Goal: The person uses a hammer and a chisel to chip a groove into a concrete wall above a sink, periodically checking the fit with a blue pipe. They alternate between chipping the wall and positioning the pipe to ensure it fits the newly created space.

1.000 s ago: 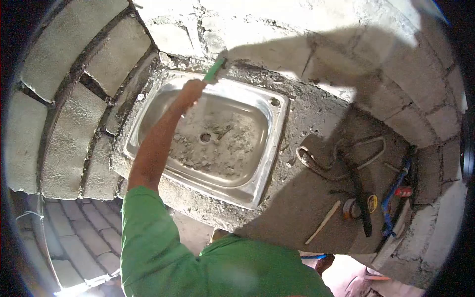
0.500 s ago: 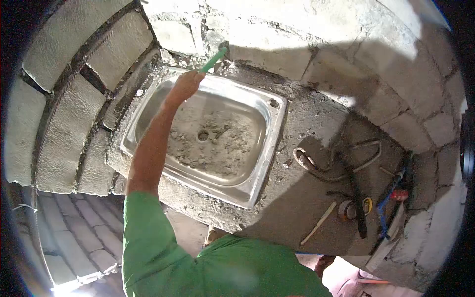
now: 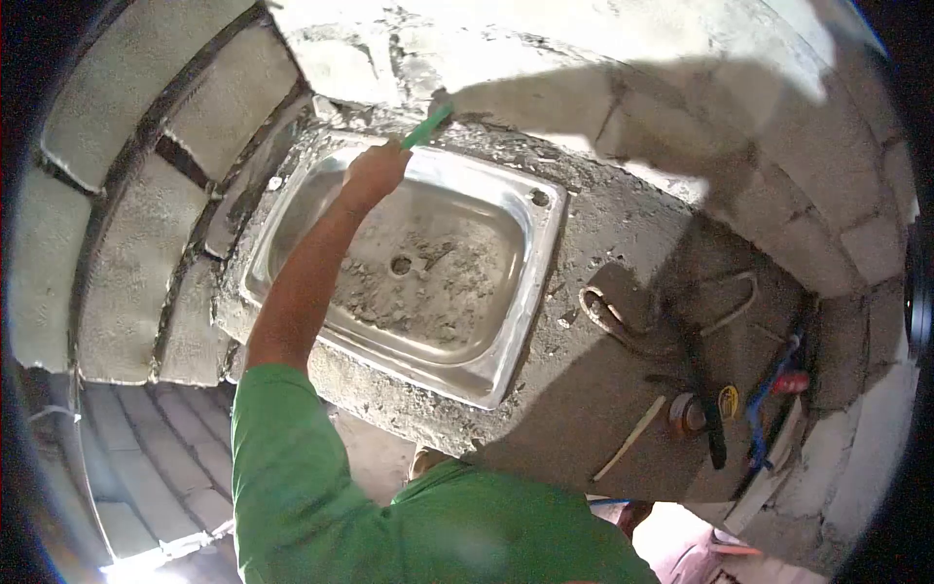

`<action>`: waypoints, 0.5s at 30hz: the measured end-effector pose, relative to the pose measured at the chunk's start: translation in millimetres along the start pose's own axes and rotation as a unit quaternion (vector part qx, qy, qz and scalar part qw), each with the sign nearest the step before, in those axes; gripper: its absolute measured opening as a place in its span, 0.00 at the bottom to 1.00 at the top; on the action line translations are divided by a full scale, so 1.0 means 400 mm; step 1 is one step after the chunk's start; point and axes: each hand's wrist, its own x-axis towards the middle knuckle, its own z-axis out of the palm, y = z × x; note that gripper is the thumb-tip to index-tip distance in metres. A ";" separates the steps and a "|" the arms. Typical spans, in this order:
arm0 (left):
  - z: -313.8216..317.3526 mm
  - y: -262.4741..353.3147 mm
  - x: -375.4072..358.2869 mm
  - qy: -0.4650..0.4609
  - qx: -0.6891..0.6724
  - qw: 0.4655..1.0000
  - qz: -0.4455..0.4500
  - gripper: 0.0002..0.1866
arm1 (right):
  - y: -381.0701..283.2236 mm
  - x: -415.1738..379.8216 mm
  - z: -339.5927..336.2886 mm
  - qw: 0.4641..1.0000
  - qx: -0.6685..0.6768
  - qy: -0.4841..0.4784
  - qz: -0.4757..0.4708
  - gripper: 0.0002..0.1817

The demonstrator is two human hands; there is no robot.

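Note:
My left hand (image 3: 377, 171) is closed around a green-handled tool (image 3: 427, 127) over the back rim of a stainless steel sink (image 3: 530, 292). The tool's far end is a small greyish tip near the foot of the block wall; its kind I cannot make out. Grey rubble and grit (image 3: 428, 292) lie in the basin around the drain hole (image 3: 400, 265). The sink sits in a rough mortar counter, with crumbled mortar along its back edge. My right hand does not show.
On the counter's right lie a bent tube (image 3: 608, 316), a black bar (image 3: 708, 399), a roll of tape (image 3: 687, 414), a thin pale stick (image 3: 630, 438) and a blue tool (image 3: 756, 419). Block walls (image 3: 136, 263) rise at the left and back.
My left hand and the green-handled tool have shifted slightly right and down in the view. The grip stays closed. The sink and the things on the counter lie as before.

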 end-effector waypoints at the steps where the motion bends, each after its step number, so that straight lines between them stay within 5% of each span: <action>1: -0.017 0.027 -0.002 -0.012 0.048 0.998 0.042 0.16 | 0.019 0.002 0.001 1.000 0.009 -0.006 0.005 0.14; 3: 0.012 -0.047 0.024 0.026 -0.011 0.997 0.075 0.12 | 0.118 0.009 -0.008 0.991 0.120 -0.027 0.055 0.14; 4: -0.072 0.007 0.030 -0.072 0.014 0.997 -0.012 0.12 | 0.222 0.027 -0.011 0.935 0.325 -0.060 0.127 0.14; 5: -0.105 0.023 0.023 -0.060 0.006 0.998 -0.003 0.13 | 0.411 0.070 -0.046 0.790 0.551 -0.125 0.238 0.13; 6: -0.041 -0.033 0.030 0.017 0.037 0.997 0.071 0.15 | 0.240 0.008 -0.019 0.850 0.497 -0.052 0.163 0.19; 7: -0.153 0.089 0.012 -0.065 -0.004 0.991 -0.121 0.18 | 0.137 -0.015 -0.040 0.884 0.445 -0.023 0.142 0.14; 10: -0.105 0.054 0.015 -0.055 0.021 0.995 -0.082 0.22 | -0.052 -0.092 -0.105 0.971 0.159 0.091 0.150 0.14; 11: -0.086 0.009 0.021 -0.059 -0.052 0.994 -0.080 0.23 | -0.142 -0.124 -0.124 0.982 0.015 0.100 0.158 0.15; 15: 0.069 -0.295 -0.020 0.015 -0.104 0.993 0.058 0.23 | -0.085 -0.210 -0.128 0.979 -0.056 0.123 0.154 0.16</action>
